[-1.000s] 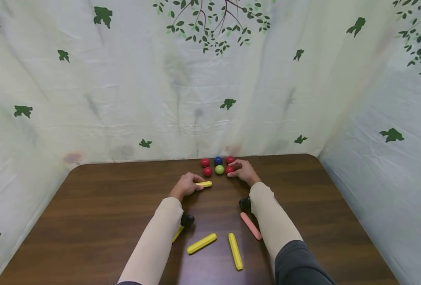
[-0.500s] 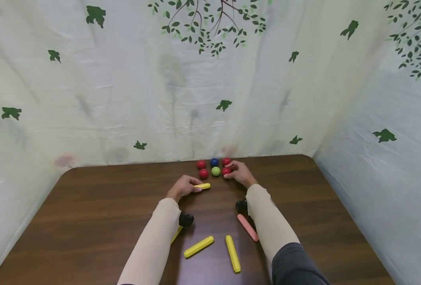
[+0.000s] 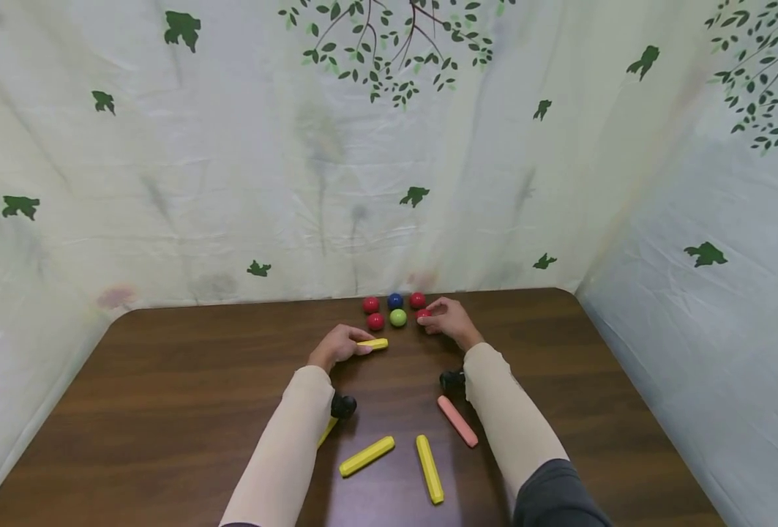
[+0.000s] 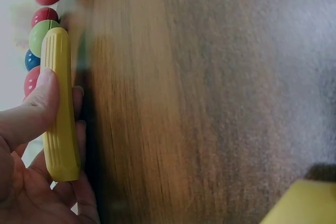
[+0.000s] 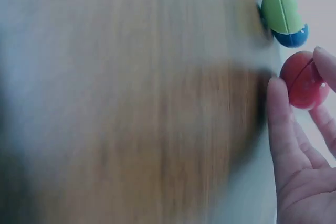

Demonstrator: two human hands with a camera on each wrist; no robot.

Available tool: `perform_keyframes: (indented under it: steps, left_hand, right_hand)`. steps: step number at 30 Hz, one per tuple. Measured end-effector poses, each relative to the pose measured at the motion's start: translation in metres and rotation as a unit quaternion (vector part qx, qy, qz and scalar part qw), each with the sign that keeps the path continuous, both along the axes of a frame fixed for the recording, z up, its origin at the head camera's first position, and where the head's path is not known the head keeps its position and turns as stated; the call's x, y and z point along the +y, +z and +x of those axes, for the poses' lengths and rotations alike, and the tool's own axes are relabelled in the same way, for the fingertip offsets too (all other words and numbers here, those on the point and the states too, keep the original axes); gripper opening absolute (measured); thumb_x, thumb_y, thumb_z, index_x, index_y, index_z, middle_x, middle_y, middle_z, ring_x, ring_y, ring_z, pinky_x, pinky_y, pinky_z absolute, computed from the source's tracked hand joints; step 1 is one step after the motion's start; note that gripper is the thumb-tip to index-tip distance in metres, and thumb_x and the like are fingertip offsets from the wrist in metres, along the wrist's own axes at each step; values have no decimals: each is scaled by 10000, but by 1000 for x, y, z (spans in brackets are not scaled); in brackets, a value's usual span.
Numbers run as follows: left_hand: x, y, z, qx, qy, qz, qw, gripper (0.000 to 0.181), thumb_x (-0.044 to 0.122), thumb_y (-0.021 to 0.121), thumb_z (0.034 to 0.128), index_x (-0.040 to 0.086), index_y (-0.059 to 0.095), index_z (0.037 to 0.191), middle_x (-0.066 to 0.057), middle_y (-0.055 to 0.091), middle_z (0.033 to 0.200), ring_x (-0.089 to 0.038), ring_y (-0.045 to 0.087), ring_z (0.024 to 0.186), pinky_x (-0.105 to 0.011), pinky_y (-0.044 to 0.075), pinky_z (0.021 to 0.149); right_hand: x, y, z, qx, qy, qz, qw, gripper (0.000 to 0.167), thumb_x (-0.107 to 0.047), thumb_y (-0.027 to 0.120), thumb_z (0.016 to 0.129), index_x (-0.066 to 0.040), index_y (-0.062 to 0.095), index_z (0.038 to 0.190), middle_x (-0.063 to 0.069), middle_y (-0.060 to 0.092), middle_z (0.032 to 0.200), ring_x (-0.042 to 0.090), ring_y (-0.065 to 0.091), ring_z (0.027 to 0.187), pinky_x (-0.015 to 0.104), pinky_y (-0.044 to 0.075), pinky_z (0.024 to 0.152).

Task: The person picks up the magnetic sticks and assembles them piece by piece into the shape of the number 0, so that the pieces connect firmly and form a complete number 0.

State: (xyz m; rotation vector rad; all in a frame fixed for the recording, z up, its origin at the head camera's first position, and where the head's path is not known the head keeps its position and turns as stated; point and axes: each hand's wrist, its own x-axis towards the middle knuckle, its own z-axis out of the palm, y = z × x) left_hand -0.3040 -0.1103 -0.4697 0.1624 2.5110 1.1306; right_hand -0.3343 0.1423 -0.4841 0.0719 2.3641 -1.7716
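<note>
My left hand [image 3: 342,344] holds a yellow ribbed bar [image 4: 62,108], the thumb lying along its near face and the fingers behind it. Near the table's far edge, my right hand [image 3: 451,322] pinches a red ball [image 5: 302,80] between thumb and fingers. To the left of that ball are a green ball [image 3: 398,318] and a second red ball [image 3: 375,322]. Behind them stand a blue ball [image 3: 395,301] and two more red balls, one at the left [image 3: 370,304] and one at the right [image 3: 418,300].
On the brown table [image 3: 197,410] between my forearms lie two yellow bars, one slanted [image 3: 367,457] and one pointing away [image 3: 430,470]. A pink bar [image 3: 457,421] lies by my right forearm. Another yellow bar [image 3: 326,432] is partly hidden under my left arm. A patterned curtain [image 3: 323,183] hangs behind.
My right hand has shifted slightly to the right with the red ball, widening its gap from the green one. My left hand keeps holding the yellow bar in about the same place.
</note>
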Motion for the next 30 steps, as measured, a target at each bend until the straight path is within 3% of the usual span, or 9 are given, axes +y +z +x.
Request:
perform_keyframes:
  steps: [5, 15, 21, 24, 30]
  left_hand:
    - [0, 0, -1, -54, 59, -44, 10000, 263, 138, 680, 897, 74, 710, 1150, -127, 619, 1230, -276, 508, 1145, -423, 369, 1014]
    - [1, 1, -1, -44, 10, 23, 10000, 279, 132, 683, 894, 66, 701, 1164, -139, 610, 1245, -280, 505, 1154, -425, 372, 1013]
    - [-2, 4, -1, -92, 47, 74, 9999, 289, 128, 680, 895, 58, 694, 1175, -150, 603, 1263, -290, 503, 1179, -420, 380, 1011]
    - [-2, 5, -1, -100, 62, 67, 9999, 284, 134, 680, 895, 63, 698, 1170, -149, 604, 1265, -293, 506, 1187, -422, 379, 1015]
    - [0, 3, -1, -152, 25, 71, 9999, 283, 148, 688, 893, 74, 704, 1166, -136, 612, 1259, -281, 513, 1179, -410, 381, 1014]
  right_hand:
    - [5, 5, 8, -337, -212, -721, 9966, 319, -57, 699, 877, 43, 586, 1157, 145, 679, 964, 194, 681, 729, 333, 561, 731]
    - [0, 6, 23, -568, 339, -1601, 9849, 234, 49, 628, 891, 78, 570, 1115, 106, 653, 839, 182, 665, 699, 357, 563, 731]
    - [-12, 6, 23, -609, 1148, -1407, 9815, 255, 71, 657, 862, 65, 551, 1094, 104, 688, 889, 192, 679, 734, 373, 561, 746]
    - [-18, 6, 23, -717, 1222, -1248, 9820, 265, 66, 667, 857, 68, 562, 1101, 104, 693, 883, 191, 680, 725, 371, 563, 736]
    - [-24, 8, 24, -678, 1333, -251, 9884, 241, 0, 706, 851, 75, 622, 1064, 83, 691, 827, 161, 652, 654, 335, 564, 683]
